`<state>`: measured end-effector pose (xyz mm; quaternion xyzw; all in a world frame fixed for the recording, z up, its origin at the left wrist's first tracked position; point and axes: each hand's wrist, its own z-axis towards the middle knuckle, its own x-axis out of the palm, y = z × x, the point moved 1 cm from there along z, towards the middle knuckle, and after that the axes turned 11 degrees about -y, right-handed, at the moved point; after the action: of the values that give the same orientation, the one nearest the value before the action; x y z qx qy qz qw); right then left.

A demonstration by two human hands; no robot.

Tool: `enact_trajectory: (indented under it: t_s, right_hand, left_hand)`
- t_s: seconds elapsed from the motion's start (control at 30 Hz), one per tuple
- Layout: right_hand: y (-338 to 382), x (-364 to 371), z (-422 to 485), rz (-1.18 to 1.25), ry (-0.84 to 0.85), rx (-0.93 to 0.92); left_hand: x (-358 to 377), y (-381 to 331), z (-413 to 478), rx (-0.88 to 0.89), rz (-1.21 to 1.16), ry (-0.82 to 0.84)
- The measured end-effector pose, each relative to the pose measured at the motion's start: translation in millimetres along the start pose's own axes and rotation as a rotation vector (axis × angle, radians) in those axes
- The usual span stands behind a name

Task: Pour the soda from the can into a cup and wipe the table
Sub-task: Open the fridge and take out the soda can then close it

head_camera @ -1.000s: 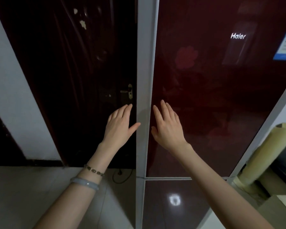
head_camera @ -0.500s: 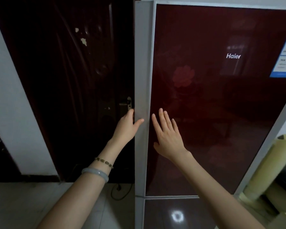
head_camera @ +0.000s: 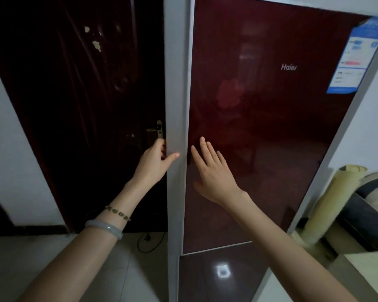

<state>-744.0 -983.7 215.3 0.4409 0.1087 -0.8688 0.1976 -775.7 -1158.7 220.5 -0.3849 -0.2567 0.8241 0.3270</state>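
Observation:
A tall dark-red fridge (head_camera: 271, 127) with a grey side edge fills the right half of the head view; its upper door is closed. My left hand (head_camera: 154, 162) grips the door's grey left edge (head_camera: 176, 105), fingers curled behind it and thumb across the front. My right hand (head_camera: 212, 173) hovers with straight fingers against or just off the glossy door front. No can, cup or cloth shows.
A dark wooden door (head_camera: 85, 105) with a metal handle (head_camera: 158, 128) stands left of the fridge. A rolled yellowish mat (head_camera: 332, 203) and a dark bag (head_camera: 371, 219) sit at the right. A black cable (head_camera: 148, 240) lies on the tiled floor.
My left hand moved from open in front of the fridge edge to wrapping its fingers round it. The view tilted up and drew closer to the fridge.

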Motion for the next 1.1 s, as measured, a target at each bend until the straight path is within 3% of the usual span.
enact_trajectory:
  t_s: [0.2,0.37,0.8,1.1]
  right_hand:
    - [12.8,-19.4,-52.2,0.091,-0.067,0.047]
    - [24.5,-33.1,-98.8,0.096,-0.122,0.132]
    - [58.3,-61.6,-196.3,0.031,-0.350,0.370]
    - [41.9,-94.7,-253.3,-0.100,-0.488,0.423]
  left_hand:
    - [-18.7,-12.9,-51.3,0.162,0.033,0.034]
    - [-28.8,-24.4,-95.5,0.317,0.026,0.205]
    - [-0.8,-47.7,-173.1,0.756,-0.241,0.354]
    - [34.1,-72.3,-204.4,1.003,-0.385,0.256]
